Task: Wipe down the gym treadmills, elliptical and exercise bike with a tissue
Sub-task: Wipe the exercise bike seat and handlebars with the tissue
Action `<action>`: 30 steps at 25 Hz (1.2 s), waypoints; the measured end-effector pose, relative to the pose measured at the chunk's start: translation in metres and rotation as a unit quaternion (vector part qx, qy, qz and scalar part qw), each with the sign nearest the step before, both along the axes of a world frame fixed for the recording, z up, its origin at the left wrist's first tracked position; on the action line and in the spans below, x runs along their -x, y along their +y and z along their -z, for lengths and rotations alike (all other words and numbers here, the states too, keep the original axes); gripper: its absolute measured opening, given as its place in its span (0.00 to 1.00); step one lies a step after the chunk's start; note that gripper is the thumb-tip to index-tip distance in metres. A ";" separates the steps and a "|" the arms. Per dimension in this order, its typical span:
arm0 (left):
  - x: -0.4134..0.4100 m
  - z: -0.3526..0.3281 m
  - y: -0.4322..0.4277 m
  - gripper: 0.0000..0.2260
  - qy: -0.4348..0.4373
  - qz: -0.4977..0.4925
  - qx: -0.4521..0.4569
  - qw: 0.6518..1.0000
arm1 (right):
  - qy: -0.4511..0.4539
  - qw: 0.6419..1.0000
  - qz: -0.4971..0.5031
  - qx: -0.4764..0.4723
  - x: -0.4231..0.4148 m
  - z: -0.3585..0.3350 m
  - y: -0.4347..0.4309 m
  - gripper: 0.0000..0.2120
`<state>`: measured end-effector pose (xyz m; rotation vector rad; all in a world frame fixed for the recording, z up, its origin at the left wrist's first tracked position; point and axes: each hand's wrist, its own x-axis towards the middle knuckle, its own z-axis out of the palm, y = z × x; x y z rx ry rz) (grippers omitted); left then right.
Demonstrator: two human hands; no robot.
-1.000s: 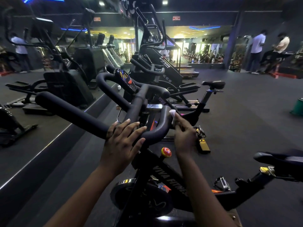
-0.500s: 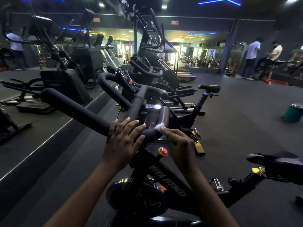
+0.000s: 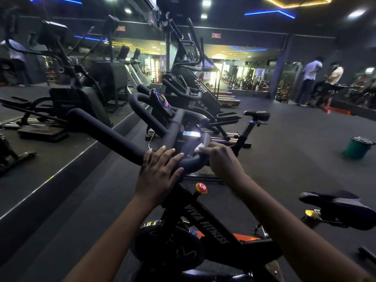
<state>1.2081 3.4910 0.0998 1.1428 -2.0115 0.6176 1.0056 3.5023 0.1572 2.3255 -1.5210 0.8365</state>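
My left fingers lie straight across the handlebar. My right fingers curl, pinching the tissue against its bend. Open floor lies to my right.

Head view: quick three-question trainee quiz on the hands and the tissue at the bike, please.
1. True or false: the left hand lies with straight fingers over the handlebar.
2. Which holds the tissue? A) the left hand B) the right hand C) neither hand
3. Fill in: the bin on the floor at far right is ____ in colour.

Key: 1 true; 2 B; 3 green.
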 end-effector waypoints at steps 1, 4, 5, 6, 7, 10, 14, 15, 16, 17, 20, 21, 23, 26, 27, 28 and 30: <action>-0.001 0.001 0.000 0.21 -0.001 0.002 -0.002 1.000 | -0.010 1.000 -0.012 0.001 -0.009 0.004 0.013 0.15; -0.005 0.004 0.006 0.22 0.006 0.020 -0.020 1.000 | -0.036 0.996 -0.083 -0.005 -0.029 0.010 0.045 0.18; -0.006 0.004 0.011 0.22 0.020 0.030 -0.028 0.999 | -0.038 0.993 -0.111 -0.008 -0.029 0.008 0.047 0.19; -0.008 0.005 0.016 0.23 0.045 0.041 -0.040 0.997 | -0.042 0.989 -0.140 -0.005 -0.026 0.004 0.043 0.18; -0.010 0.008 0.022 0.23 0.079 0.051 -0.056 0.994 | -0.052 0.985 -0.163 0.000 -0.023 -0.001 0.035 0.17; -0.017 0.015 0.043 0.25 0.177 0.060 -0.086 0.979 | -0.074 0.970 -0.232 0.008 -0.030 -0.014 0.008 0.15; -0.016 0.026 0.061 0.27 0.254 0.021 -0.113 0.960 | -0.019 0.920 -0.388 -0.046 -0.060 -0.022 -0.017 0.12; -0.013 0.030 0.063 0.27 0.273 0.010 -0.116 0.955 | 0.000 0.911 -0.410 -0.053 -0.060 -0.024 -0.023 0.12; -0.008 0.032 0.064 0.27 0.294 0.001 -0.115 0.949 | 0.016 0.902 -0.428 -0.048 -0.057 -0.023 -0.030 0.14; -0.002 0.032 0.065 0.27 0.319 -0.007 -0.114 0.941 | 0.031 0.893 -0.448 -0.034 -0.051 -0.024 -0.036 0.15; 0.029 0.028 0.064 0.27 0.451 -0.028 -0.143 0.881 | 0.036 0.844 -0.530 -0.069 -0.022 -0.025 -0.047 0.17; 0.041 0.023 0.062 0.28 0.507 -0.028 -0.153 0.848 | 0.040 0.822 -0.560 -0.094 -0.010 -0.026 -0.052 0.15; 0.060 0.014 0.054 0.30 0.590 -0.052 -0.148 0.792 | 0.070 0.803 -0.585 -0.086 0.008 -0.030 -0.065 0.12; 0.080 0.000 0.036 0.29 0.663 -0.087 -0.104 0.736 | 0.060 0.812 -0.579 -0.051 0.012 -0.035 -0.096 0.13; 0.086 -0.006 0.028 0.29 0.679 -0.101 -0.078 0.723 | 0.041 0.813 -0.580 -0.029 0.005 -0.039 -0.106 0.16; 0.090 -0.012 0.021 0.29 0.691 -0.116 -0.051 0.712 | 0.025 0.816 -0.578 -0.007 -0.006 -0.043 -0.114 0.18; 0.095 -0.026 0.009 0.30 0.716 -0.147 -0.013 0.683 | 0.001 0.821 -0.571 0.021 -0.039 -0.054 -0.128 0.20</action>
